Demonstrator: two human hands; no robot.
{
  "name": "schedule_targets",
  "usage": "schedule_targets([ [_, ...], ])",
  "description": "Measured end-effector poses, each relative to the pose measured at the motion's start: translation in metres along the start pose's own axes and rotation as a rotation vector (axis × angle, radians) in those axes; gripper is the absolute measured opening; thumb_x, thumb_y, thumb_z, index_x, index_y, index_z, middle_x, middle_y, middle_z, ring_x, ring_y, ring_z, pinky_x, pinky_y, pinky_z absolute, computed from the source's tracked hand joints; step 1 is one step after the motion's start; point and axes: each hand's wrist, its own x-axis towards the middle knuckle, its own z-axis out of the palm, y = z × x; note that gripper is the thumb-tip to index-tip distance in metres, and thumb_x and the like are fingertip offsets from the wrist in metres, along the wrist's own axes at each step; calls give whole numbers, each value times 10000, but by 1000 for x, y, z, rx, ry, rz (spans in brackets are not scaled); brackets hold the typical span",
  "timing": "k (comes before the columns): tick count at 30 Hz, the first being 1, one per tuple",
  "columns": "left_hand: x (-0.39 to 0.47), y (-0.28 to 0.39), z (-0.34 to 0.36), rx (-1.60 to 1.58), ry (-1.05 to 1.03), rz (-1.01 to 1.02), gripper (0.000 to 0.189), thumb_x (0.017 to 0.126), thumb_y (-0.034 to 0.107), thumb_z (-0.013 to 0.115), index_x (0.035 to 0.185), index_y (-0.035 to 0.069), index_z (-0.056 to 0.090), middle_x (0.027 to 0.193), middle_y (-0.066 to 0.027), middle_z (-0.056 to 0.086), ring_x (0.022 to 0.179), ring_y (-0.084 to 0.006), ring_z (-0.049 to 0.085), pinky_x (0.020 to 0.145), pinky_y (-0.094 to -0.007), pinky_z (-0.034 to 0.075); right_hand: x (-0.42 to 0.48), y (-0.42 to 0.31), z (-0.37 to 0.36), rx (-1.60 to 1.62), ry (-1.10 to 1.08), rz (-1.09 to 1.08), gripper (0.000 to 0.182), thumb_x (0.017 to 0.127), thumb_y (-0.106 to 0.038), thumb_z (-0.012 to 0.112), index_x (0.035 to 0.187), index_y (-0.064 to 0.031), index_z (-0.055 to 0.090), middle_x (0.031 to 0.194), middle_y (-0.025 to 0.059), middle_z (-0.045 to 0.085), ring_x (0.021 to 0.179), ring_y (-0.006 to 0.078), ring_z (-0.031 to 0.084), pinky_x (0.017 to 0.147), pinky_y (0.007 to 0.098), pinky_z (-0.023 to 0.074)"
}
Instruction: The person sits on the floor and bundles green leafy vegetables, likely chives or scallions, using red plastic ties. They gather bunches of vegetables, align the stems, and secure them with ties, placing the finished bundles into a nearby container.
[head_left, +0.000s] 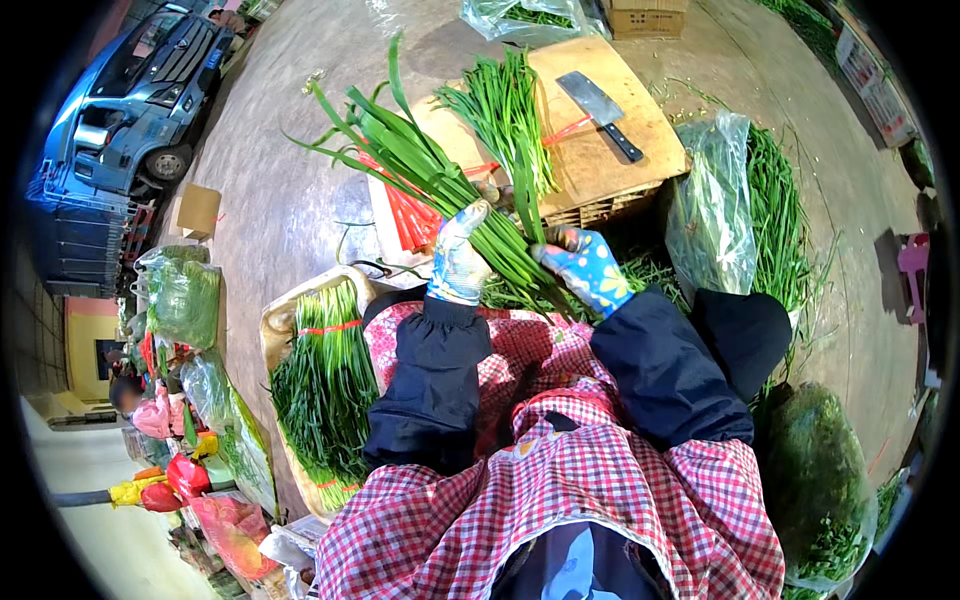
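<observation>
My left hand (459, 253), in a patterned work glove, is closed around a bunch of long green leaf vegetables, apparently garlic chives (420, 165). The leaf tips spread up and to the left, while the other ends point down toward my apron. Just right of the bunch, my right hand (585, 266), in a blue flowered glove, pinches a loose green leaf (527, 202). A smaller pile of chives (499, 101) lies on the wooden board (630, 75) beyond. Beside that pile rests a cleaver (596, 109) with a black handle. Red ties (409, 217) lie left of the board.
At my left stands a pale crate (271, 315) with red-banded chive bundles (326, 382). Greens in clear plastic (712, 202) stand at the right, with a large bag of greens (817, 472) nearer. A blue truck (142, 97) and a person (154, 412) are at far left.
</observation>
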Motion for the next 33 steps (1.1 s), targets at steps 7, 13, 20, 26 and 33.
schedule_targets([
  [7, 4, 8, -3, -89, -177, 161, 274, 900, 389, 508, 883, 121, 557, 708, -7, 531, 611, -156, 459, 623, -363, 440, 6, 28, 2, 1198, 228, -50, 187, 934, -207, 451, 1054, -71, 497, 781, 59, 497, 681, 220, 497, 667, 421, 438],
  [13, 13, 13, -21, -233, -211, 198, 308, 895, 409, 517, 861, 104, 534, 622, 40, 405, 538, -96, 351, 518, -271, 333, -4, 38, -12, 1244, 289, -3, 224, 958, -255, 408, 1007, -74, 530, 676, -12, 393, 500, 91, 349, 460, 261, 338],
  [20, 17, 66, -59, -300, -185, 281, 231, 896, 337, 537, 858, 111, 511, 647, 60, 360, 538, -66, 324, 552, -252, 323, -56, 17, -80, 218, 231, 97, 268, 911, -240, 494, 1098, -51, 524, 721, 7, 520, 457, 40, 371, 380, 192, 250],
  [26, 20, 53, -30, -109, 212, 352, 248, 878, 339, 559, 912, 96, 526, 740, 27, 478, 653, -114, 460, 667, -315, 434, -46, 37, -47, -101, 244, -364, 586, 876, -161, 562, 1377, -17, 295, 1385, 120, 374, 1223, 203, 427, 963, 279, 361],
  [33, 11, 21, 32, 0, 321, 218, 232, 887, 311, 523, 924, 86, 564, 823, -31, 584, 744, -197, 549, 880, -514, 447, 5, 70, -15, 97, 447, -112, 581, 925, -491, 371, 1274, -37, 472, 1270, 101, 495, 1122, 192, 465, 953, 316, 344],
])
